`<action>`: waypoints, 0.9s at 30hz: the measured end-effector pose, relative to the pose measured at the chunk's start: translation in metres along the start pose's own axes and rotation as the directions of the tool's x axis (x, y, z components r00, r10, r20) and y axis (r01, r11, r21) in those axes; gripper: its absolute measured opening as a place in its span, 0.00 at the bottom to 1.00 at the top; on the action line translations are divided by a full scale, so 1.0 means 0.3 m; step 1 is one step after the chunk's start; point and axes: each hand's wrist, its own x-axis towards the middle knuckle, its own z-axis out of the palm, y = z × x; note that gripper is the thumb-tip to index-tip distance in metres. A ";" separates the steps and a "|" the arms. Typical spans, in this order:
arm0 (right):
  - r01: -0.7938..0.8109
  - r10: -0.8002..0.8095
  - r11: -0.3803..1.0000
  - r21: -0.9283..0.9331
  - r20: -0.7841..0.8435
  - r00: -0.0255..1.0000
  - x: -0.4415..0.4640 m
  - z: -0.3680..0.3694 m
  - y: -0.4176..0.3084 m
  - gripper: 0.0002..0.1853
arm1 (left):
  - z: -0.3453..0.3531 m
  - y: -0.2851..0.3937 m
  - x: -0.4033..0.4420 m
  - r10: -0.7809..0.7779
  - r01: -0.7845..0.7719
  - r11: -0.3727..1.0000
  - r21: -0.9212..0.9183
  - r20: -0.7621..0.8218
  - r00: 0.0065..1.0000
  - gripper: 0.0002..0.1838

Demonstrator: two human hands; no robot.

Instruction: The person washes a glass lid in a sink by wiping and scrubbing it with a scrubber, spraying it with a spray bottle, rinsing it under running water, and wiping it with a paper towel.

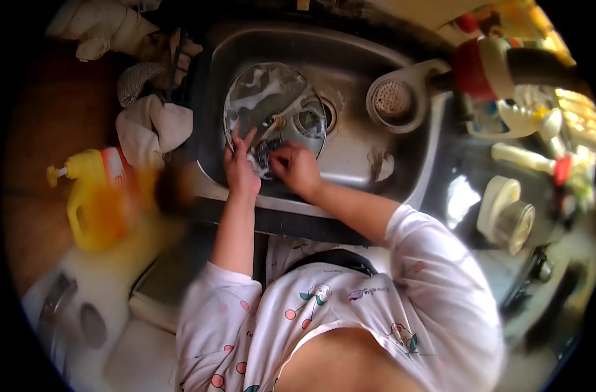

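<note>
We see a round, clear glass lid streaked with white suds (259, 98) in the left part of the rectangular grey steel sink (353, 150). The left hand (242, 168) lies at its near rim, fingers spread; we cannot tell whether they clamp it. The right hand (295, 169) pinches a dark, wiry scrubber (265, 152) against the lid. We note a pale round strainer (393, 101) at the sink's far right corner.

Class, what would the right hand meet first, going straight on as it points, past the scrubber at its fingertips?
Beyond the dark scrubber, the right hand would probably meet the left hand first, though depth over the glass lid is unclear.
</note>
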 end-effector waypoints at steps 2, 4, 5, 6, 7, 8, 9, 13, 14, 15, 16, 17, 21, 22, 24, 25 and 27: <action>-0.219 0.206 0.974 -0.058 -0.177 0.962 0.061 0.003 0.141 0.06 | -0.002 0.012 0.004 -0.008 0.008 1.000 0.011 -0.005 1.000 0.25; -0.278 0.243 0.951 -0.137 -0.227 0.943 0.106 -0.047 0.162 0.06 | 0.016 0.020 -0.021 -0.025 0.025 0.999 0.028 -0.006 1.000 0.25; -0.132 0.109 0.982 -0.135 -0.161 0.981 0.077 -0.021 0.145 0.05 | 0.006 0.008 -0.012 -0.026 0.027 0.999 0.037 -0.010 1.000 0.25; 0.015 -0.026 0.992 -0.123 -0.089 0.996 0.045 0.007 0.088 0.05 | 0.003 0.004 -0.002 -0.015 0.015 1.000 0.028 0.004 1.000 0.26; -0.042 0.036 0.995 -0.088 -0.073 0.997 0.041 0.005 0.039 0.05 | -0.002 0.000 0.002 -0.008 0.007 1.000 0.021 0.014 1.000 0.28; -0.134 0.126 0.984 -0.120 -0.078 0.989 0.031 -0.001 0.052 0.05 | -0.008 -0.006 -0.006 -0.004 0.004 1.000 0.015 0.023 1.000 0.30; -0.212 0.200 0.966 -0.151 -0.088 0.976 0.053 -0.015 0.083 0.05 | 0.013 0.012 -0.020 -0.025 0.025 0.999 0.038 0.002 1.000 0.29; -0.109 0.082 0.981 -0.162 -0.164 0.983 0.065 0.014 0.082 0.05 | -0.010 0.000 0.002 0.046 -0.050 0.992 0.116 0.033 0.998 0.28; -0.130 0.101 0.975 -0.179 -0.165 0.981 0.059 0.016 0.101 0.05 | -0.017 -0.017 -0.025 0.006 -0.008 0.994 0.111 0.017 1.000 0.28; -0.264 0.221 0.952 -0.157 -0.246 0.944 0.094 -0.016 0.133 0.05 | 0.004 -0.007 -0.038 -0.015 0.014 0.995 0.103 0.009 1.000 0.28; -0.378 0.323 0.918 -0.119 -0.329 0.888 0.145 -0.042 0.151 0.05 | 0.018 0.013 -0.024 -0.020 0.019 0.995 0.098 0.010 1.000 0.28; -0.364 0.330 0.920 -0.143 -0.216 0.919 0.128 -0.027 0.142 0.06 | 0.014 0.010 -0.019 -0.031 0.031 0.996 0.080 -0.007 1.000 0.26; -0.277 0.243 0.953 -0.125 -0.235 0.941 0.099 0.040 0.065 0.06 | 0.020 0.013 -0.020 -0.040 0.040 0.999 0.031 0.010 0.999 0.25; -0.312 0.272 0.943 -0.116 -0.273 0.923 0.128 0.035 0.065 0.06 | 0.013 0.019 -0.006 -0.034 0.034 0.999 0.041 -0.002 0.999 0.25; -0.268 0.236 0.957 -0.108 -0.241 0.941 0.113 0.011 0.053 0.06 | 0.003 -0.004 0.000 -0.046 0.047 0.998 0.051 -0.026 0.999 0.26; -0.167 0.150 0.981 -0.093 -0.171 0.974 0.090 0.012 0.035 0.06 | -0.007 -0.015 0.019 -0.031 0.031 0.999 0.041 0.000 1.000 0.26; -0.135 0.120 0.982 -0.130 -0.113 0.986 0.068 -0.001 0.083 0.06 | -0.041 -0.036 0.023 -0.029 0.028 0.999 0.030 0.040 0.999 0.27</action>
